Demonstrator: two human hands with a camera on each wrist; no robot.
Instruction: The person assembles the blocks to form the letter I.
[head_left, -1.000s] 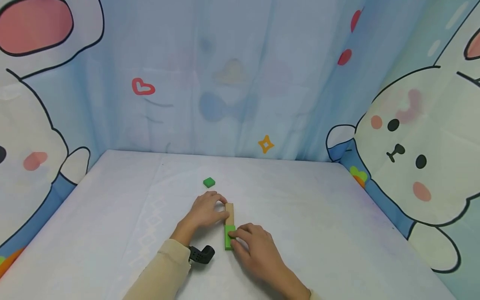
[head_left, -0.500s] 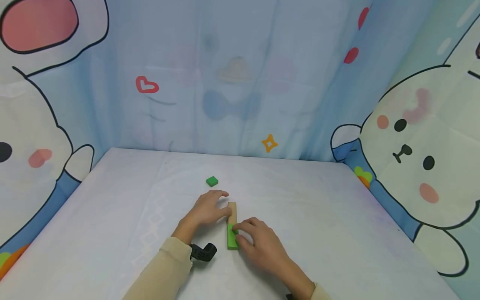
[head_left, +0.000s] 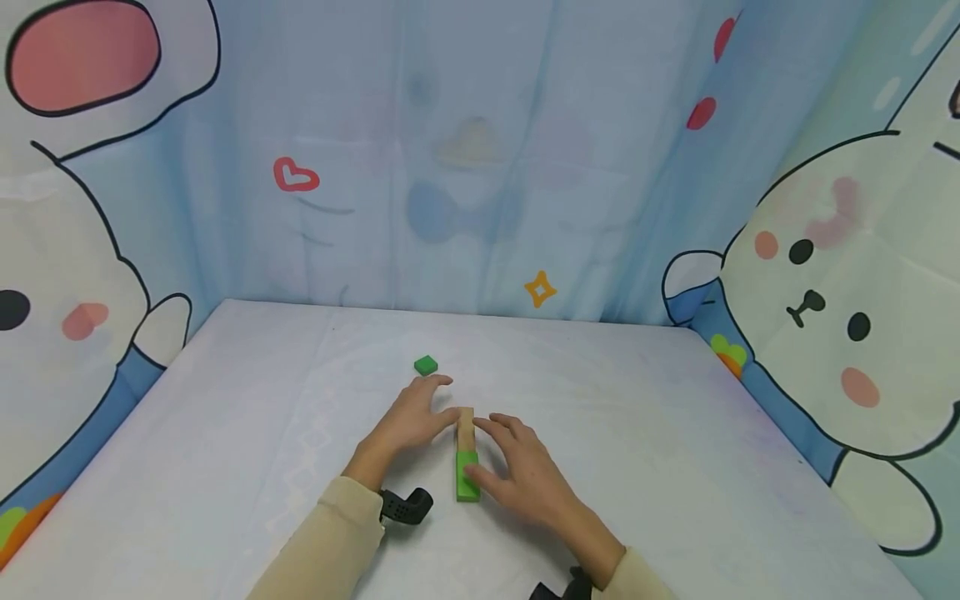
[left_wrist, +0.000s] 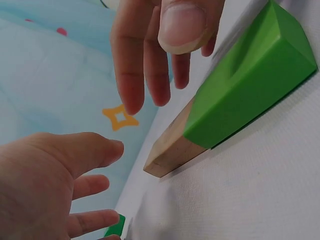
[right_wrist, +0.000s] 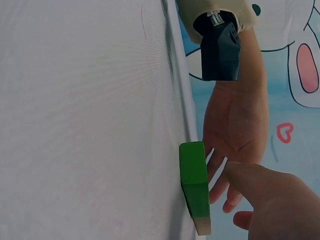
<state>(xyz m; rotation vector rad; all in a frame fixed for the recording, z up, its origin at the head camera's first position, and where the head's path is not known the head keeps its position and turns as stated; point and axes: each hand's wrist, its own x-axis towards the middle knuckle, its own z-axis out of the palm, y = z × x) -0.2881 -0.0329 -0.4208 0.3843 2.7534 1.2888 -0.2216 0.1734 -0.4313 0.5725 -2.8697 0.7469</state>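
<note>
A green block (head_left: 467, 477) and a plain wooden block (head_left: 466, 429) lie end to end in one line on the white cloth; whether they are joined I cannot tell. Beside the far, wooden end is my left hand (head_left: 411, 414), fingers spread, and the left wrist view shows a gap between its thumb and the wood. My right hand (head_left: 528, 471) hovers at the right of the line, fingers loosely extended, thumb near the green block. In the left wrist view my right fingers (left_wrist: 131, 65) hang apart from both blocks. Nothing is held.
A small green piece (head_left: 426, 365) lies farther back, just beyond my left fingertips. White cloth (head_left: 637, 467) covers the table. Behind it hangs a blue printed curtain (head_left: 360, 225). Black wrist devices (head_left: 407, 506) sit on both wrists.
My left fingers have come off the wooden block and opened out. My right hand has lifted off the green block, its fingers extending forward. The blocks stay in line.
</note>
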